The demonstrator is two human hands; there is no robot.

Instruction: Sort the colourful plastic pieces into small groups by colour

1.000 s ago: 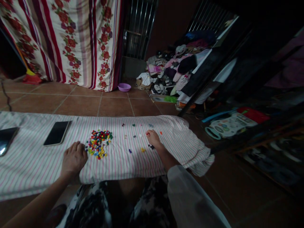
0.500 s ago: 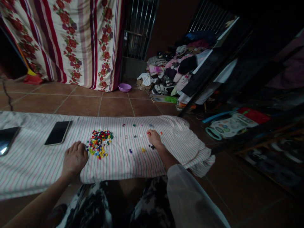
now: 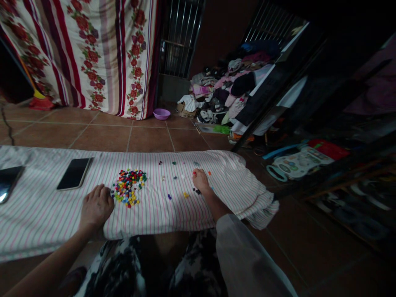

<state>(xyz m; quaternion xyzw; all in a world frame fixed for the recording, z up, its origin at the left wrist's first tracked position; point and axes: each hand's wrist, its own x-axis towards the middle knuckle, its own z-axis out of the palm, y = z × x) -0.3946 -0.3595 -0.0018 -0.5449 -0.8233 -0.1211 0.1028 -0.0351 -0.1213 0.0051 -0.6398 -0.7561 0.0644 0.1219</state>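
A heap of small coloured cubes point(image 3: 128, 187) lies on a striped cloth. My left hand point(image 3: 96, 205) rests palm down at the heap's left edge, fingers loosely laid on the cloth and nothing seen in them. Farther right, my right hand point(image 3: 201, 181) is low over the cloth, its fingertips closed around a small red cube point(image 3: 194, 173). Small colour groups lie nearby: black cubes point(image 3: 197, 191) below that hand, yellow cubes point(image 3: 186, 195), purple cubes point(image 3: 169, 196), a grey group point(image 3: 175, 177), green cubes point(image 3: 174, 163) and orange pieces point(image 3: 209, 173).
The striped cloth point(image 3: 148, 220) covers a long low surface in front of my knees. A phone point(image 3: 74, 174) and a second dark device point(image 3: 9, 183) lie on its left. Beyond, a purple basin point(image 3: 161, 114) sits on the tiled floor near piled clothes point(image 3: 222, 90).
My right hand has shifted only slightly, its fingertips still at the red cube. My left hand stays beside the heap. The whole view has drifted a little.
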